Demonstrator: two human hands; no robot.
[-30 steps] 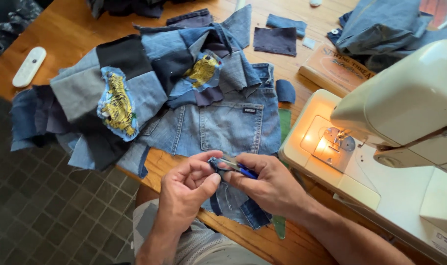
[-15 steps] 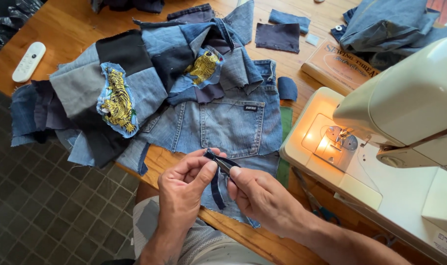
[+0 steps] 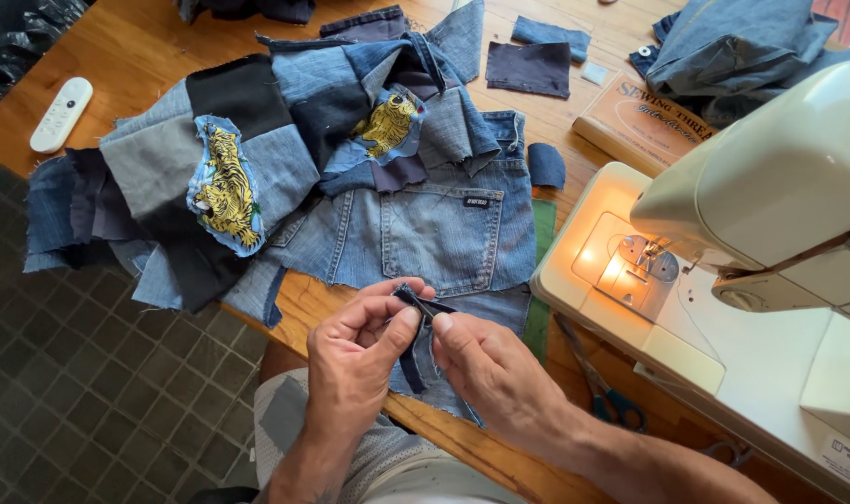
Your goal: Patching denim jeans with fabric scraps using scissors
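Note:
My left hand and my right hand meet at the near edge of the wooden table. Both pinch a narrow dark denim strip, which is folded at the top and hangs down between them. Under the hands lies a light blue denim piece with a back pocket. A patchwork of denim pieces with two yellow tiger patches spreads over the table to the left and beyond.
A cream sewing machine with its lamp lit stands at the right. Scissors with teal handles lie by its base. A white remote rests far left. A thread box and denim scraps lie behind.
My hands have shifted slightly lower and the dark strip, held flat between them a second ago, now hangs folded from my fingertips.

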